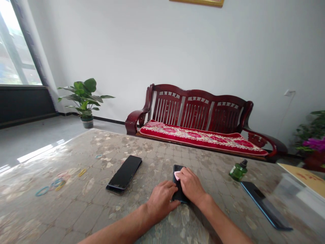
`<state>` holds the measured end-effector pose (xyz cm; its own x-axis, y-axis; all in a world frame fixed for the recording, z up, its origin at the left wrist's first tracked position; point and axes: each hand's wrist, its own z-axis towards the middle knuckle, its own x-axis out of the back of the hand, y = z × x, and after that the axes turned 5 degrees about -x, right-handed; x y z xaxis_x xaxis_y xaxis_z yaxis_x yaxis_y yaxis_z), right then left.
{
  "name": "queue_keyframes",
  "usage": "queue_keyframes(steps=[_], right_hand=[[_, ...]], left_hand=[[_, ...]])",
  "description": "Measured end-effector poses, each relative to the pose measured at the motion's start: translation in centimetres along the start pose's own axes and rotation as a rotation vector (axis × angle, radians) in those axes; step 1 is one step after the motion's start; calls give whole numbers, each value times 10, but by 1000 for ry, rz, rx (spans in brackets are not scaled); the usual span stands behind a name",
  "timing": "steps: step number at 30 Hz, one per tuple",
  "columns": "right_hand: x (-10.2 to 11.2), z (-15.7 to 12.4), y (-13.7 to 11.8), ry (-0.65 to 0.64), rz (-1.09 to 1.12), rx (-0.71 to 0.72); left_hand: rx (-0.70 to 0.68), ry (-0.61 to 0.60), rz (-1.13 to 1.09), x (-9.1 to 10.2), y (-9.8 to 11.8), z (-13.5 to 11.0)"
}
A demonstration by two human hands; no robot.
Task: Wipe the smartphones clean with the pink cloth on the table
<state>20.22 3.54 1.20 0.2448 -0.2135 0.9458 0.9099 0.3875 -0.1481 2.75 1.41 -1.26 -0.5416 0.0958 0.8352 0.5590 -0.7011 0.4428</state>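
A dark phone point(180, 196) lies face-up or face-down, I cannot tell which, on the patterned tablecloth in front of me. My left hand point(161, 199) grips its lower left edge, thumb along the near end. Pinched in the fingers of my right hand point(191, 184) is a small pink cloth point(177, 175), pressed against the phone's upper part. Both hands cover much of the phone. To the left, another black phone point(125, 172) rests on top of a dark flat piece that shows along its near edge.
Several coloured bands point(57, 183) lie at left on the table point(83, 210). At right are a green pump bottle point(238, 170), a dark blue-edged phone or case point(264, 205) and a clear box point(299, 196) with a tan lid. A wooden bench point(195, 108) stands beyond.
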Motion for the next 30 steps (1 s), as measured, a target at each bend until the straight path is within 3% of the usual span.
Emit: queue_keyframes(steps=[6, 15, 23, 30], right_hand=[[14, -24, -3, -78, 71, 106], [9, -3, 12, -23, -19, -88], [16, -37, 6, -88, 53, 24], [3, -1, 32, -13, 3, -150]], left_hand=[[-1, 15, -16, 2, 2, -1], [4, 15, 7, 0, -2, -2], [11, 10, 12, 2, 1, -1], [-4, 3, 18, 2, -1, -1]])
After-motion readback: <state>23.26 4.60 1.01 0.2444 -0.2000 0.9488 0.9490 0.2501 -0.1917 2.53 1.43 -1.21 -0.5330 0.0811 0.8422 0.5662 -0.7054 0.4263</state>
